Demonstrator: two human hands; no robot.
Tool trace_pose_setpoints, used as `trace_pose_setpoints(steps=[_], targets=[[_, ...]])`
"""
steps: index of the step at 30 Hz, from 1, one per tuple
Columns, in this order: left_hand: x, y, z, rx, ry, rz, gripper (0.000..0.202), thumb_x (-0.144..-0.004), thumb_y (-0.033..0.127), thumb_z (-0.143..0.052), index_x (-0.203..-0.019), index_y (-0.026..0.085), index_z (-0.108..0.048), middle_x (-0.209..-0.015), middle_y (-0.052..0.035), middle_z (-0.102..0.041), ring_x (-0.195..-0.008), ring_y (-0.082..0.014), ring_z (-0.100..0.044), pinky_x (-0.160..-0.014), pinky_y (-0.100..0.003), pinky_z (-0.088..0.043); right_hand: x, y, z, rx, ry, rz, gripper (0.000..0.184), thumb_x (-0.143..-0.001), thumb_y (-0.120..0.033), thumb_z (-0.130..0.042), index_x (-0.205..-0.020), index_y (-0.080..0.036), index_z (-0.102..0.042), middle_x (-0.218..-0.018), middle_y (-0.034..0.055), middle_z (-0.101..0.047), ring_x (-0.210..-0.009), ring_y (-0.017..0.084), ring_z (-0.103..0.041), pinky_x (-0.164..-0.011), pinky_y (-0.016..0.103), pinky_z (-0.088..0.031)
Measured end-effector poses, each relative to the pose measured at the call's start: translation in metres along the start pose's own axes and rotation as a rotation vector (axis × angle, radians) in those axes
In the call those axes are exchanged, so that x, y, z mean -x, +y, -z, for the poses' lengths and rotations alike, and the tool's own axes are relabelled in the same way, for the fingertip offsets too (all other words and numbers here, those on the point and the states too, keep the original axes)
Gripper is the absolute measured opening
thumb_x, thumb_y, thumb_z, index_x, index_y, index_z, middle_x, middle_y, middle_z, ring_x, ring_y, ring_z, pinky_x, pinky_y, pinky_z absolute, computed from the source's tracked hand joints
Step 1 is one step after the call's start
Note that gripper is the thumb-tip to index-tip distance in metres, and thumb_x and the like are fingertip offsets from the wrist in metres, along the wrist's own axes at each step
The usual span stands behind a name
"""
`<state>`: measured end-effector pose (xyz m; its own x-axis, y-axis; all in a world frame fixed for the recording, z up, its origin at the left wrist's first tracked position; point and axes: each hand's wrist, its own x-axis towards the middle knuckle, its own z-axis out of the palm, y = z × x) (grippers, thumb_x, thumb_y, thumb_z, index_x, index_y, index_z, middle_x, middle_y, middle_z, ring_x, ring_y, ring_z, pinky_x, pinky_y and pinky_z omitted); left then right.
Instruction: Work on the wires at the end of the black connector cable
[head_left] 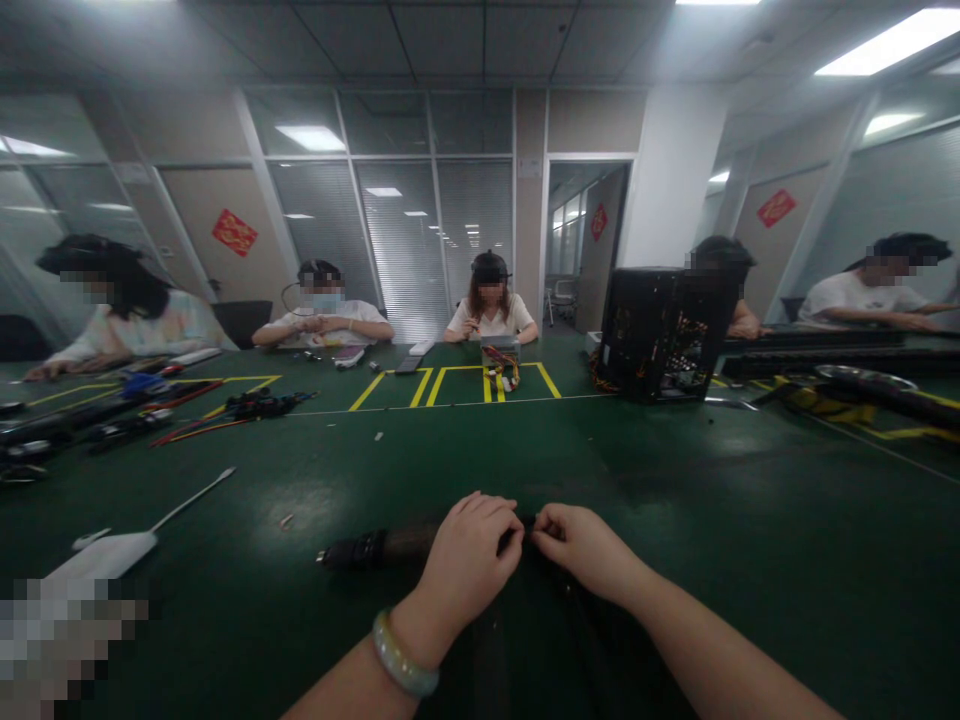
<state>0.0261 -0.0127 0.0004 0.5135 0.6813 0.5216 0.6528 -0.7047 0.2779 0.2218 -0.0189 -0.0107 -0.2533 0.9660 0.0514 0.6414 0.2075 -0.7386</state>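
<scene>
two hands meeting above a dark green tabletop

a person's bare hands are working close together near the middle of a green tabletop (675,480), nearer its near edge than its far one. the left hand (474,548), wearing a pale bangle (405,655) at the wrist, is curling loosely with thumb and forefinger almost meeting; whether it is gripping anything, i cannot tell. the right hand (585,548) is facing it, fingers folded and thumb pressing toward the forefinger; the spot is too dark to show what, if anything, is in that pinch. a dark cylindrical tool (364,550) with a metal tip is lying under the left hand, pointing toward the tabletop's left edge. toward the near left corner, a white-handled tool (112,557) with a thin shaft is resting. along the far edge, a black computer case (645,340) is standing and several people (491,312) are sitting.
</scene>
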Motion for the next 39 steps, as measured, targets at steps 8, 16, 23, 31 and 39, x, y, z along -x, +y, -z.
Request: trace_pose_setpoints(steps=[8,16,23,31,39], targets=[[0.0000,-0.0001,0.0006,0.008,-0.026,0.012,0.009,-0.084,0.017,-0.056,-0.085,0.023,-0.063,-0.104,-0.0008,-0.067,-0.102,-0.0203,-0.060,-0.101,-0.045,-0.039,0.0003,-0.0007,0.0009,-0.011,-0.005,-0.004,0.013,-0.085,-0.029,-0.056,-0.084,-0.019,-0.065,-0.072,-0.0011,-0.065,-0.063,0.013,-0.057,-0.055,0.021,-0.036],[0.0002,0.0009,0.0017,0.028,-0.006,-0.021,0.011,-0.085,0.018,-0.056,-0.089,0.023,-0.064,-0.105,-0.0023,-0.067,-0.103,-0.0207,-0.059,-0.102,-0.046,-0.039,0.0000,-0.0005,0.0007,0.002,-0.001,0.002,0.012,-0.085,-0.027,-0.056,-0.083,-0.019,-0.065,-0.072,-0.0011,-0.065,-0.062,0.012,-0.056,-0.055,0.021,-0.035],[-0.0003,0.0002,0.0013,0.008,-0.014,0.001,0.010,-0.084,0.019,-0.058,-0.087,0.025,-0.065,-0.104,-0.0006,-0.068,-0.102,-0.0207,-0.060,-0.101,-0.046,-0.040,0.0000,-0.0010,0.0007,0.006,-0.003,0.006,0.013,-0.085,-0.027,-0.056,-0.083,-0.018,-0.064,-0.070,-0.0012,-0.063,-0.061,0.012,-0.054,-0.054,0.020,-0.034],[-0.0004,0.0024,0.0038,0.033,-0.012,-0.017,0.011,-0.083,0.018,-0.057,-0.087,0.024,-0.065,-0.105,-0.0012,-0.068,-0.103,-0.0207,-0.060,-0.103,-0.046,-0.039,-0.0003,-0.0005,0.0004,0.020,0.004,0.008,0.012,-0.085,-0.027,-0.057,-0.083,-0.018,-0.065,-0.072,-0.0013,-0.064,-0.062,0.012,-0.055,-0.055,0.020,-0.034],[-0.0010,0.0021,0.0044,0.040,-0.005,-0.001,0.011,-0.084,0.017,-0.057,-0.088,0.024,-0.065,-0.106,-0.0012,-0.068,-0.103,-0.0205,-0.060,-0.102,-0.045,-0.040,0.0018,-0.0042,0.0020,0.032,0.004,0.003,0.012,-0.085,-0.026,-0.056,-0.083,-0.018,-0.064,-0.072,-0.0006,-0.065,-0.063,0.013,-0.056,-0.056,0.021,-0.035]])
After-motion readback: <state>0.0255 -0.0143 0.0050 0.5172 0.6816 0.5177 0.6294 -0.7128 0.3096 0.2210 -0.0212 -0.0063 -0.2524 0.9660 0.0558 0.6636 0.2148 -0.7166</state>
